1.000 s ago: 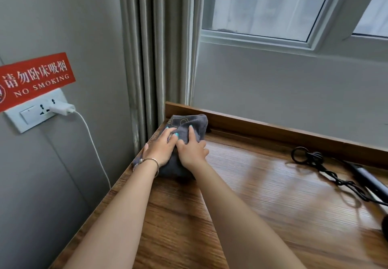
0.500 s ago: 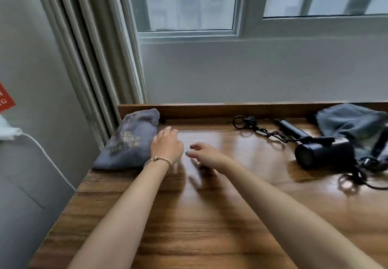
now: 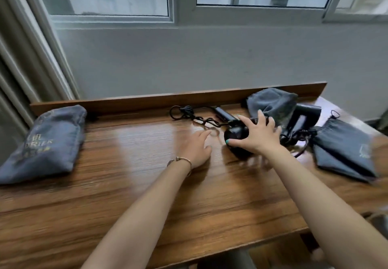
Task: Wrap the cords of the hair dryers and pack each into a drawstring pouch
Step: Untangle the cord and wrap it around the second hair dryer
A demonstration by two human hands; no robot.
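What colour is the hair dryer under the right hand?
Black. The hair dryer under the right hand shows best in the head view, the only view here.

Bare table (image 3: 126,184) between filled pouch (image 3: 45,142), dryers (image 3: 237,134)

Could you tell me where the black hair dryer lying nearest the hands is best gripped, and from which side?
Probably round the black hair dryer's rounded barrel, from above, as the right hand does: it lies flat on the wooden table, its slim handle pointing away toward the loose black cord.
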